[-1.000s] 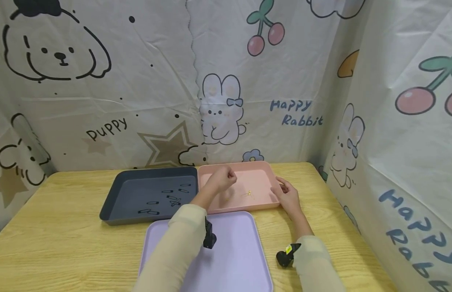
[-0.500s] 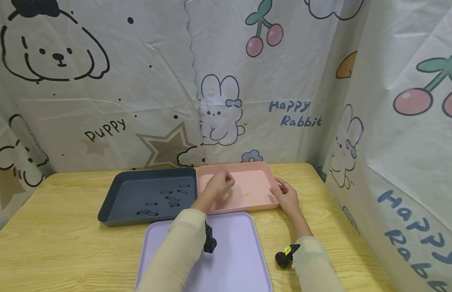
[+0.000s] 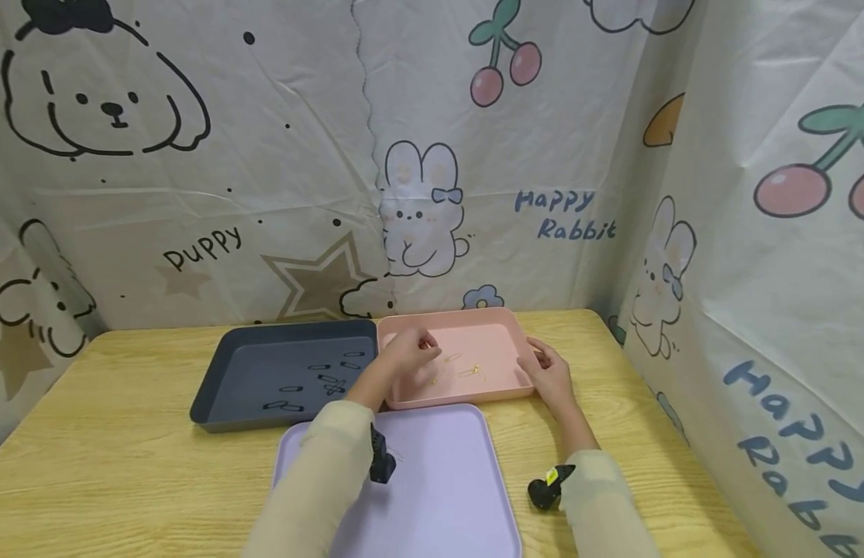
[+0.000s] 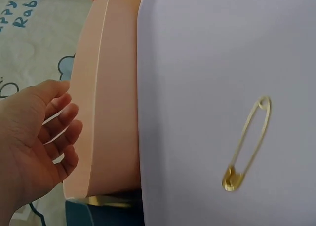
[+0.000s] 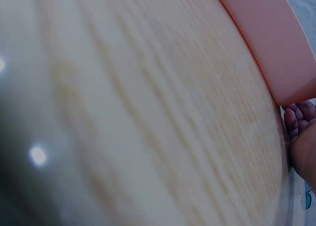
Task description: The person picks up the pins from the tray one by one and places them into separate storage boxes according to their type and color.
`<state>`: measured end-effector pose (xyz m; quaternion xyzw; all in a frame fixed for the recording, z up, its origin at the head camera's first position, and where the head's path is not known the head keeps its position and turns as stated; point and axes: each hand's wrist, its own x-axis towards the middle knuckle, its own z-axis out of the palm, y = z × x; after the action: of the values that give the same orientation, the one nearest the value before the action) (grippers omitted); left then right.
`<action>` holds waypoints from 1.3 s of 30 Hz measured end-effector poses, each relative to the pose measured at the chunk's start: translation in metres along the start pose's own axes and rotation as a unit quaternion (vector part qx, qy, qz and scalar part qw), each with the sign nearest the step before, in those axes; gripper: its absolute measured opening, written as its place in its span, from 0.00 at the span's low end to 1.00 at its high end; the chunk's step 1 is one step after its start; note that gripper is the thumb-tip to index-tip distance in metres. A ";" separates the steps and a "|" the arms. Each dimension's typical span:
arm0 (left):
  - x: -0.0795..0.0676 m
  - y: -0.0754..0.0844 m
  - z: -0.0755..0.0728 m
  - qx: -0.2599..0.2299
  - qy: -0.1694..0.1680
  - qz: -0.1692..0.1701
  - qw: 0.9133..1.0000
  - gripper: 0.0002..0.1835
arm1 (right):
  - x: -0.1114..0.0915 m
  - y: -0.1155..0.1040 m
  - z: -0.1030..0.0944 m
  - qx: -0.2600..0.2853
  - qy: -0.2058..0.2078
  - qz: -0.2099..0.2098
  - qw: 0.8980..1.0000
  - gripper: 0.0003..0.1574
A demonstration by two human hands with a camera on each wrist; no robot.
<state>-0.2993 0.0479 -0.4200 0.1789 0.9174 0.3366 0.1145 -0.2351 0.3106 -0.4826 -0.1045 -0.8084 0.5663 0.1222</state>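
My left hand [image 3: 407, 353] hovers over the left part of the pink tray [image 3: 497, 333]. Its fingers [image 4: 64, 122] are loosely bent, with nothing visible between them. Inside that tray lie several small gold safety pins [image 3: 471, 372], one of them [image 3: 452, 357] just right of the left fingertips. My right hand [image 3: 553, 380] holds the tray's right rim, thumb at the inner side and fingers outside; the right wrist view shows only part of this hand [image 5: 306, 142] by the tray corner. Another gold safety pin [image 4: 249, 142] lies on the lavender tray [image 4: 197, 53], closed.
A dark grey tray [image 3: 253, 364] with several black safety pins [image 3: 290, 388] stands against the pink tray's left side. The lavender tray lies in front, partly under my left forearm. All rest on a wooden table [image 3: 125, 465], with printed cloth behind and at the sides.
My left hand has shifted left and its fingers have loosened. A gold safety pin now shows in the pink tray beside it, and another on the lavender tray. My right hand stays put.
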 end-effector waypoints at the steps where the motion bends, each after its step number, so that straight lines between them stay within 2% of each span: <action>1: -0.001 0.000 -0.001 0.004 -0.007 0.000 1.000 0.10 | 0.000 0.000 0.000 0.001 -0.001 -0.001 1.000 0.31; 7: -0.016 0.003 -0.005 0.028 -0.036 0.011 0.999 0.11 | 0.000 0.000 -0.001 -0.006 -0.002 -0.005 1.000 0.31; 16: -0.034 -0.001 -0.012 0.042 -0.046 0.054 0.997 0.08 | 0.001 0.001 -0.001 -0.004 -0.004 -0.003 1.000 0.31; 21: -0.045 -0.004 -0.014 0.045 -0.039 0.064 0.996 0.08 | 0.000 0.000 -0.001 -0.001 -0.006 -0.001 1.000 0.32; 31: -0.070 -0.011 -0.013 0.043 -0.019 0.111 0.993 0.05 | -0.002 -0.002 -0.001 0.000 -0.006 -0.009 1.000 0.31; 39: -0.092 -0.018 -0.016 0.075 -0.017 0.148 0.986 0.05 | -0.002 0.000 -0.001 0.008 -0.005 -0.014 1.000 0.32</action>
<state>-0.2258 -0.0113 -0.4122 0.3264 0.9013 0.2772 0.0658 -0.2330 0.3108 -0.4822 -0.0893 -0.8060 0.5712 0.1266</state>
